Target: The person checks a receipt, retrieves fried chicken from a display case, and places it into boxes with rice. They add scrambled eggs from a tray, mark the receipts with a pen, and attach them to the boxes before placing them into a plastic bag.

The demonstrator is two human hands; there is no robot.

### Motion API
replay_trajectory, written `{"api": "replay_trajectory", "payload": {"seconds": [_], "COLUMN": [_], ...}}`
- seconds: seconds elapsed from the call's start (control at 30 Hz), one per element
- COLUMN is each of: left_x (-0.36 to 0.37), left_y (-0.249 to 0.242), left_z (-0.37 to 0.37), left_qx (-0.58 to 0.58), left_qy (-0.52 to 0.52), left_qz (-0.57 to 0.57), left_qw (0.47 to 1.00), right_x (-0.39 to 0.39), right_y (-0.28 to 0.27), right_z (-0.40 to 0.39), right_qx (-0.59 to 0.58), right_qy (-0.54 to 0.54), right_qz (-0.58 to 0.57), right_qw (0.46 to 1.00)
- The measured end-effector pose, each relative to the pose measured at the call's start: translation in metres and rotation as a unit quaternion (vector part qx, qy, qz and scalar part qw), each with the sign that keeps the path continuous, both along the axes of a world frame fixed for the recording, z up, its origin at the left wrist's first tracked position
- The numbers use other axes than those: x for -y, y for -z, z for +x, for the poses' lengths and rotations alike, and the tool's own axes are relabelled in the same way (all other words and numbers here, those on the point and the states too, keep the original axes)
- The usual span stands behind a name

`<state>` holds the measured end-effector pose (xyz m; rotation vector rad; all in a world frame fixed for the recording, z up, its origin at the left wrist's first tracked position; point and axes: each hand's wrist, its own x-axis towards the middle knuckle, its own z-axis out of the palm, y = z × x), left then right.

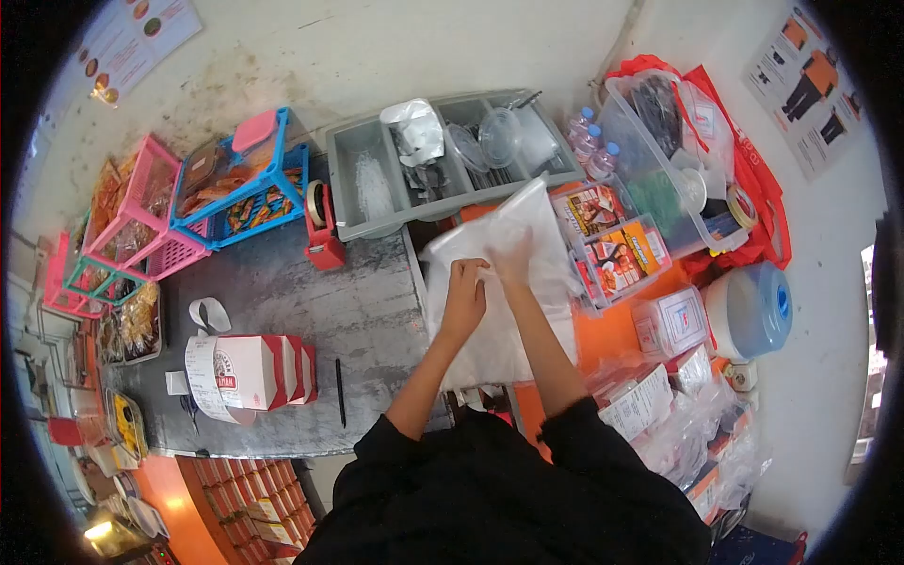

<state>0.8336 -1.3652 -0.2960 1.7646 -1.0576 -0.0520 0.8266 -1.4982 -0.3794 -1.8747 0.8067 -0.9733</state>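
A stack of clear plastic bags [508,330] lies in front of my body, its upper end reaching the grey divided tray. Over the bags, my left hand [464,297] is closed, its fingers bent together at the plastic. Just to its right, my right hand [510,261] rests at the bags' upper part; its fingers are smeared by motion. Red and white boxes [247,372] with a paper receipt [203,377] stand on the dark counter to the left. Between them and my left arm lies a black pen [341,393].
The grey divided tray [377,226] stands along the wall. Blue [240,179] and pink baskets [141,217] are at the left, beside a red tape dispenser [325,247]. Clear card boxes [621,259], small bottles [586,141] and a clear bin [659,188] stand at the right.
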Motion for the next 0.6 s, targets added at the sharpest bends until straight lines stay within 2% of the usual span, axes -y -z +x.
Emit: {"api": "replay_trajectory", "payload": {"seconds": [0.03, 0.07, 0.1, 0.13, 0.17, 0.23, 0.27, 0.3, 0.33, 0.37, 0.43, 0.5, 0.57, 0.6], "left_x": [0.000, -0.006, -0.013, -0.021, -0.029, -0.031, -0.026, -0.016, -0.008, -0.001, 0.015, 0.023, 0.031, 0.031], "left_y": [0.010, 0.003, 0.003, 0.006, 0.010, 0.009, 0.022, 0.048, 0.067, 0.074, 0.083, 0.082, 0.066, 0.049], "left_z": [0.012, 0.022, 0.034, 0.047, 0.059, 0.084, 0.097, 0.111, 0.121, 0.125, 0.132, 0.147, 0.140, 0.135], "left_qx": [0.022, 0.033, 0.035, -0.189, -0.404, -0.320, -0.318, -0.197, -0.073, -0.071, 0.017, 0.008, 0.075, 0.074], "left_qy": [0.007, 0.089, 0.088, 0.080, 0.069, -0.062, -0.059, -0.084, -0.109, -0.109, 0.023, 0.168, 0.132, 0.132], "left_qz": [-0.041, -0.031, -0.033, -0.062, -0.085, 0.109, 0.107, 0.169, 0.226, 0.221, 0.225, 0.292, 0.396, 0.396], "left_qw": [0.999, 0.995, 0.995, 0.977, 0.908, 0.939, 0.940, 0.962, 0.965, 0.966, 0.974, 0.941, 0.906, 0.906], "right_x": [-0.009, -0.006, -0.003, -0.003, -0.004, 0.006, 0.013, 0.017, 0.019, 0.018, -0.012, -0.027, -0.023, -0.019], "right_y": [-0.001, -0.004, -0.008, -0.021, -0.034, -0.050, -0.055, -0.040, -0.008, 0.011, -0.016, -0.043, -0.047, -0.042], "right_z": [-0.015, -0.029, -0.044, -0.055, -0.065, -0.081, -0.089, -0.098, -0.112, -0.123, -0.126, -0.129, -0.131, -0.133], "right_qx": [-0.018, -0.027, -0.035, 0.094, 0.217, 0.210, 0.201, 0.203, 0.039, -0.129, -0.220, -0.210, -0.204, -0.192], "right_qy": [-0.019, -0.027, -0.033, -0.038, -0.039, -0.047, -0.058, -0.059, -0.143, -0.212, -0.189, -0.193, -0.200, -0.196], "right_qz": [-0.059, -0.101, -0.143, 0.103, 0.341, 0.386, 0.429, 0.426, 0.203, -0.040, -0.063, -0.038, -0.008, -0.049], "right_qw": [0.998, 0.994, 0.989, 0.990, 0.914, 0.897, 0.879, 0.880, 0.968, 0.968, 0.955, 0.958, 0.958, 0.960]}}
